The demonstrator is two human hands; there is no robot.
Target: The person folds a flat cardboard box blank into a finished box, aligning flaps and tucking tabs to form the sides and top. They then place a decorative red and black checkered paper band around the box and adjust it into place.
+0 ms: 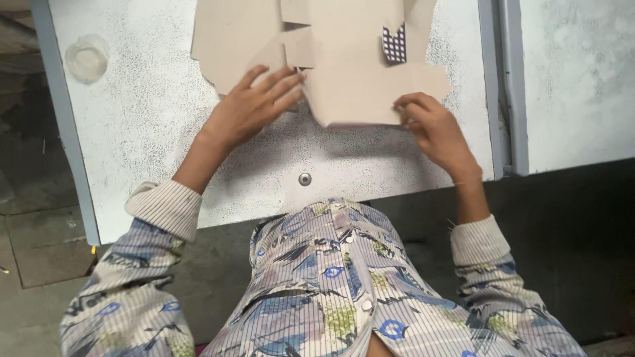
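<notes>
Flat cardboard box blank (350, 73) lies on the speckled white table (145, 132), at its far middle edge, partly folded. In the head view we note the left hand (254, 106) resting flat on the blank's left part, fingers spread and pressing down. The right hand (433, 125) pinches the folded near edge of the blank between thumb and fingers. A checkered flap (394, 45) shows near the blank's top. A clear round lid (86, 58) sits well apart, at the table's left.

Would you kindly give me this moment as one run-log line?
left hand: flat on cardboard cutout | right hand: pinching its lower right edge | surface: speckled white table | also: clear round lid at far left
</notes>
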